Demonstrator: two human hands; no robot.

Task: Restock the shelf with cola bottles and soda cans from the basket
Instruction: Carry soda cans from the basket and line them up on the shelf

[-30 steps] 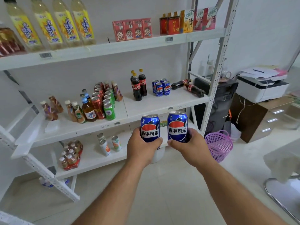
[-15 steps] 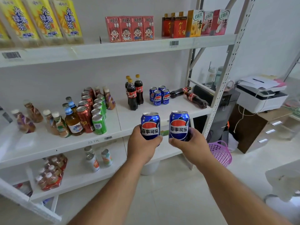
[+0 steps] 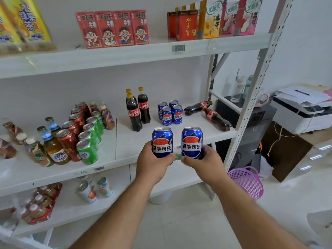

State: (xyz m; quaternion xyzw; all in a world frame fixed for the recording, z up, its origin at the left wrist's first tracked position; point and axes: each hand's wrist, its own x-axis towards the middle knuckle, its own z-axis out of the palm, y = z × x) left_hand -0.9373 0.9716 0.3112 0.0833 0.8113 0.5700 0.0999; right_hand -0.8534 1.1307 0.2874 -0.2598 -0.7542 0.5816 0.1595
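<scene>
The head camera looked down at a white middle shelf (image 3: 179,139). In front of its edge, the person's left hand (image 3: 152,164) was wrapped around one blue soda can (image 3: 162,141), and the right hand (image 3: 203,161) around a second blue soda can (image 3: 191,141), both upright and side by side. Behind them on the shelf stood four matching cans (image 3: 170,113), with upright cola bottles (image 3: 137,109) to their left and two bottles lying down (image 3: 209,114) to their right. A purple basket (image 3: 247,182) sat on the floor, below and right of the shelf. The carrying step seemed nearly done; next, both cans likely needed setting down by the cluster.
</scene>
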